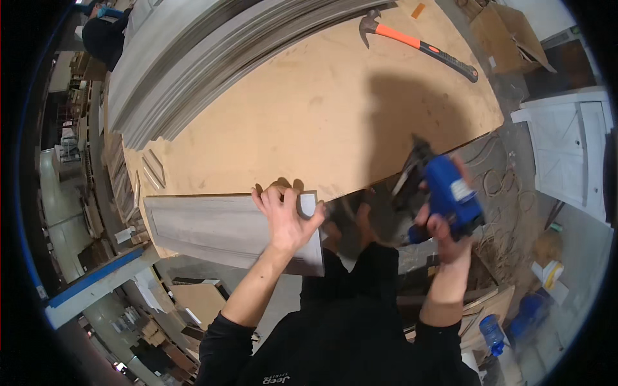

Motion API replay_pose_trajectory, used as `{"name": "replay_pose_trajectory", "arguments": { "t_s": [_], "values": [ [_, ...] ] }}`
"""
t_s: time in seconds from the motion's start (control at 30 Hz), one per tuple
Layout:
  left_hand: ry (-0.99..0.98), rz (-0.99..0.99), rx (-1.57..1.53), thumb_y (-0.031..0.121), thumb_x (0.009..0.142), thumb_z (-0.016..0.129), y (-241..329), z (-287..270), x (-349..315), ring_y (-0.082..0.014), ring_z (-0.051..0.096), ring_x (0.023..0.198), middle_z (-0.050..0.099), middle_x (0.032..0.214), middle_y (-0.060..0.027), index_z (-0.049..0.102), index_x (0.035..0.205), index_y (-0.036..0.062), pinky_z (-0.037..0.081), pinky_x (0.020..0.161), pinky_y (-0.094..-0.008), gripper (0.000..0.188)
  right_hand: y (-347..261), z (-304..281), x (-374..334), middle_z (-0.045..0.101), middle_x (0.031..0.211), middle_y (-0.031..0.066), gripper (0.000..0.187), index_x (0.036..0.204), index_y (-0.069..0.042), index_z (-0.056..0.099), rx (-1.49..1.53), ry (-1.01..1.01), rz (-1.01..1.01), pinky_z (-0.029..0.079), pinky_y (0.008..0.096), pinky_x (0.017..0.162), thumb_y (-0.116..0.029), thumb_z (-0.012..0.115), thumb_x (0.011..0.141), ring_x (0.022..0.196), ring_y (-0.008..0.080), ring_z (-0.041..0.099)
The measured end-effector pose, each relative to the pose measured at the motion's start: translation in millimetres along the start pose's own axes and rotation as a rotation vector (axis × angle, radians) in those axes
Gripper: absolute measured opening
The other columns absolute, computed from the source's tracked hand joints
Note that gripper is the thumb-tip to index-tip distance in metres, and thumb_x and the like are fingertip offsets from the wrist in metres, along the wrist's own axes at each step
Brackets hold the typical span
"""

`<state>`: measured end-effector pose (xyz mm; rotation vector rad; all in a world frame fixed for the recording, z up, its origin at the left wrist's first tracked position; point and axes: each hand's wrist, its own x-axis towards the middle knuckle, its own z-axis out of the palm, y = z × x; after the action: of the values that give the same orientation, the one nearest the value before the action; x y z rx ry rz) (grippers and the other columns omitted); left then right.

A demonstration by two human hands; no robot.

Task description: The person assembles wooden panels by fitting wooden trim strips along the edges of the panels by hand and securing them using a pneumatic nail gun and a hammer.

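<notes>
Left grip [288,215] on panel [212,223], far edge

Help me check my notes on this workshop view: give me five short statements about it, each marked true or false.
1. The right hand holds a blue tool. True.
2. The hammer has an orange and black handle. True.
3. The left hand is on the hammer. False: it is on the grey panel, and the hammer lies apart on the table.
4. The blue tool is pressed against the grey panel. False: it is held off to the right, with a gap between them.
5. The stack of long grey strips lies beyond the grey panel, on the far side of the table. True.
</notes>
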<state>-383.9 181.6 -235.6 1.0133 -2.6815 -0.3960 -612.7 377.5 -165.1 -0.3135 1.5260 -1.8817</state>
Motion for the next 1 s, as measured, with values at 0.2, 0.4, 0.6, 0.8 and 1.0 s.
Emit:
{"name": "replay_pose_trajectory", "arguments": {
  "t_s": [0.2,0.4,0.6,0.8,1.0],
  "values": [
    [-0.073,0.003,0.025,0.034,0.07,0.082,2.2,0.8,2.1,-0.0375,0.044,0.113,0.045,0.11,-0.0165,0.057,0.111,0.006,0.015,0.115,-0.069,0.056,86.3,7.4,-29.9,0.067,0.114,0.0134,0.102,0.158,-0.007,0.031,0.449,-0.201,0.309,0.048,0.0202,0.061,-0.035,0.086,0.077,0.068,0.0088,0.061],
    [-0.124,0.009,0.039,0.031,0.071,0.082,-1.6,-1.1,1.0,-0.04,0.045,0.114,0.048,0.111,-0.0179,0.056,0.113,0.0053,0.017,0.117,-0.0678,0.056,123.9,24.6,-26.2,0.069,0.107,0.0163,0.09,0.154,-0.006,0.04,0.451,-0.374,0.512,0.046,0.0219,0.059,-0.028,0.079,0.076,0.065,0.0084,0.058],
    [-0.157,0.01,0.041,0.03,0.071,0.082,-1.8,-1.4,0.4,-0.0392,0.046,0.112,0.049,0.11,-0.018,0.055,0.113,0.0039,0.018,0.117,-0.0653,0.056,144.0,20.7,-22.6,0.064,0.131,0.0132,0.083,0.154,0.0,0.039,0.607,-0.419,0.487,0.052,0.0325,0.094,-0.006,0.072,0.078,0.11,0.0194,0.066],
    [-0.149,0.015,0.042,0.03,0.072,0.082,-1.9,-2.7,0.6,-0.0374,0.047,0.109,0.049,0.109,-0.0172,0.055,0.112,0.0034,0.019,0.116,-0.0644,0.055,145.3,20.8,-20.7,0.063,0.132,0.014,0.082,0.153,0.0,0.04,0.643,-0.466,0.486,0.052,0.0355,0.097,-0.007,0.072,0.078,0.11,0.0206,0.065],
    [-0.142,0.023,0.056,0.031,0.072,0.082,-4.1,-2.0,-1.2,-0.0373,0.048,0.11,0.049,0.109,-0.0166,0.055,0.113,0.0032,0.019,0.117,-0.0647,0.056,145.3,28.1,-22.6,0.069,0.106,0.0157,0.09,0.154,-0.004,0.038,0.563,-0.387,0.502,0.045,0.0227,0.057,-0.026,0.077,0.075,0.064,0.0092,0.058]
  ]
}}
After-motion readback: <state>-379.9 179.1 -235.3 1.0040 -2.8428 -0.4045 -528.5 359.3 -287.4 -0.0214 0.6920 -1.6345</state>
